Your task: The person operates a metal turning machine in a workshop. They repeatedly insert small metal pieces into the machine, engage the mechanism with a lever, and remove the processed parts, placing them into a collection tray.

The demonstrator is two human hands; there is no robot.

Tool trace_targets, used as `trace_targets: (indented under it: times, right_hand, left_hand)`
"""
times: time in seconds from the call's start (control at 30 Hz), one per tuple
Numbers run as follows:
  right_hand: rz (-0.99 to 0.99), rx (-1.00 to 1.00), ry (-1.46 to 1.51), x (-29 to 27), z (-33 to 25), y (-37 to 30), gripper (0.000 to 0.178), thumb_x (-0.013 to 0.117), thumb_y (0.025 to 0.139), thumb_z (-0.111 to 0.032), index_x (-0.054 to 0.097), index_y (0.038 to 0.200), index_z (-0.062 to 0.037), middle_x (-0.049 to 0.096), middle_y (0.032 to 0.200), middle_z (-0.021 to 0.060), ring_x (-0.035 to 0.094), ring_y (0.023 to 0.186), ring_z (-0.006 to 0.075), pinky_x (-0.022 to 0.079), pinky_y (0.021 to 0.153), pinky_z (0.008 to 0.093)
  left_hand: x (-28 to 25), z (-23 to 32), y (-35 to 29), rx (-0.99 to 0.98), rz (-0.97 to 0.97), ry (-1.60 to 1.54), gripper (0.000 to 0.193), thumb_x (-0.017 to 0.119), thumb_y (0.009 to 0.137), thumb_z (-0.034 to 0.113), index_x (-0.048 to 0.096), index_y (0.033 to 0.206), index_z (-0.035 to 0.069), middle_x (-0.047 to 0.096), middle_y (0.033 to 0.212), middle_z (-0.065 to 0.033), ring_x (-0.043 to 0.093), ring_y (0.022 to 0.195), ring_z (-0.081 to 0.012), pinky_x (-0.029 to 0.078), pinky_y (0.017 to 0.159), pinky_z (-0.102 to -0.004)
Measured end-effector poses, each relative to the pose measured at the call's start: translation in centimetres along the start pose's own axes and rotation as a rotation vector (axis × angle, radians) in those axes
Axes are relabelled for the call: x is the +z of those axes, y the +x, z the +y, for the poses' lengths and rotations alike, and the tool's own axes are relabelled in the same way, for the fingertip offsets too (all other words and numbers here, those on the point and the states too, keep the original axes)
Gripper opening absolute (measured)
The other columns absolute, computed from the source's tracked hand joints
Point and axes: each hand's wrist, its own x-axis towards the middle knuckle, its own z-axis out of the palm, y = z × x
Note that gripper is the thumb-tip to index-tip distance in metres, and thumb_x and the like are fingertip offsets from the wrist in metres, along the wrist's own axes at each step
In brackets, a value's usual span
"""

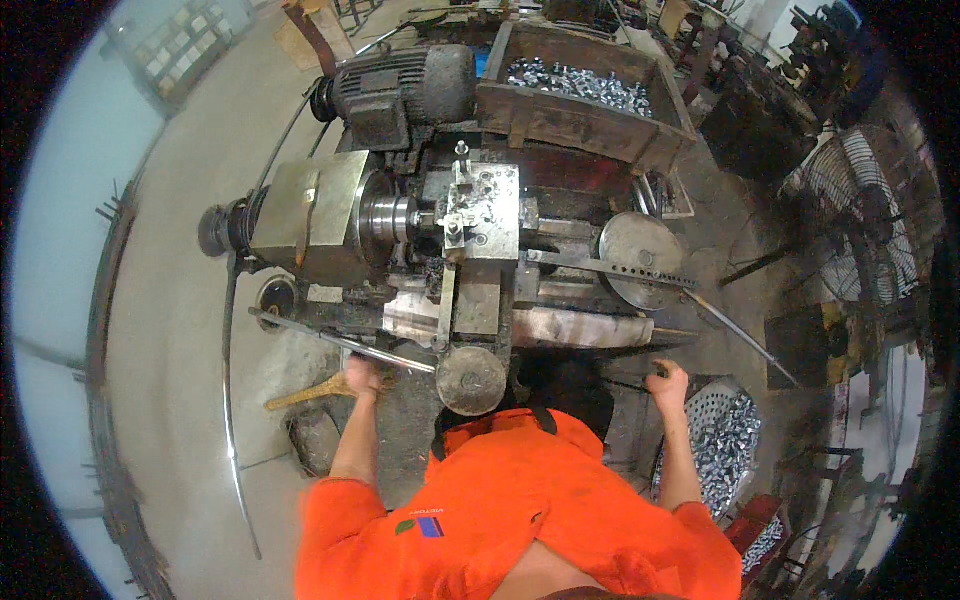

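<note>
I stand at a grimy metal lathe (470,220) and look down over my orange shirt. My left hand (362,377) is closed around the near end of a long steel lever bar (340,342) that runs up to the left. My right hand (668,384) grips a dark handle at the machine's front right. A round handwheel (470,380) sits between my hands, just above my chest.
An electric motor (400,85) sits on top at the back left. A wooden box (580,95) of shiny metal parts stands behind the lathe. A perforated bin (728,440) of similar parts is at my right. A fan (870,230) stands further right. A round metal lid (640,255) lies on the bed.
</note>
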Motion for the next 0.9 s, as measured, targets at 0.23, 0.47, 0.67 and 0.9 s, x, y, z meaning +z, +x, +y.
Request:
trace_targets:
  times: [0.23, 0.47, 0.67, 0.9]
  right_hand:
    - [0.009, -0.188, 0.029, -2.0, -4.1, 3.1, 0.031, 0.058, 0.059, -0.008, 0.065, 0.088, -0.0010, 0.064, 0.087, 0.0186, 0.062, 0.082, 0.0326, 0.048, 0.074, 0.0361]
    - [0.006, -0.561, 0.162, -3.9, -17.2, 9.7, 0.033, 0.061, 0.058, -0.008, 0.064, 0.091, -0.0037, 0.063, 0.092, 0.0159, 0.060, 0.084, 0.0323, 0.048, 0.076, 0.0372]
    - [-0.176, -0.976, 0.270, 0.4, -33.6, 11.8, 0.034, 0.058, 0.055, -0.016, 0.064, 0.086, -0.0040, 0.062, 0.093, 0.0100, 0.055, 0.086, 0.0305, 0.046, 0.077, 0.0357]
    - [-0.441, -0.974, -0.088, 9.7, -43.7, 12.1, 0.026, 0.058, 0.053, -0.018, 0.066, 0.072, -0.0024, 0.063, 0.084, 0.0194, 0.057, 0.086, 0.0351, 0.047, 0.078, 0.0402]
  left_hand:
    - [-7.1, 0.0, 5.4, 0.347, -0.663, 0.419, 0.045, 0.050, 0.083, 0.049, 0.056, 0.097, 0.006, 0.063, 0.092, -0.0180, 0.060, 0.086, -0.0361, 0.047, 0.073, -0.0463]
    - [-9.1, -2.5, 6.7, -0.015, -0.844, 0.256, 0.050, 0.060, 0.078, 0.045, 0.055, 0.112, 0.009, 0.063, 0.095, -0.0186, 0.060, 0.091, -0.0342, 0.047, 0.077, -0.0412]
    - [-25.3, 0.5, 10.8, 0.242, -0.147, 0.144, 0.032, 0.057, 0.083, 0.027, 0.059, 0.108, 0.008, 0.062, 0.076, -0.0159, 0.061, 0.069, -0.0297, 0.047, 0.061, -0.0382]
    - [-34.8, -9.3, 7.0, -0.309, 0.013, 0.267, 0.043, 0.044, 0.088, 0.043, 0.063, 0.096, 0.005, 0.063, 0.080, -0.0186, 0.061, 0.075, -0.0328, 0.046, 0.068, -0.0414]
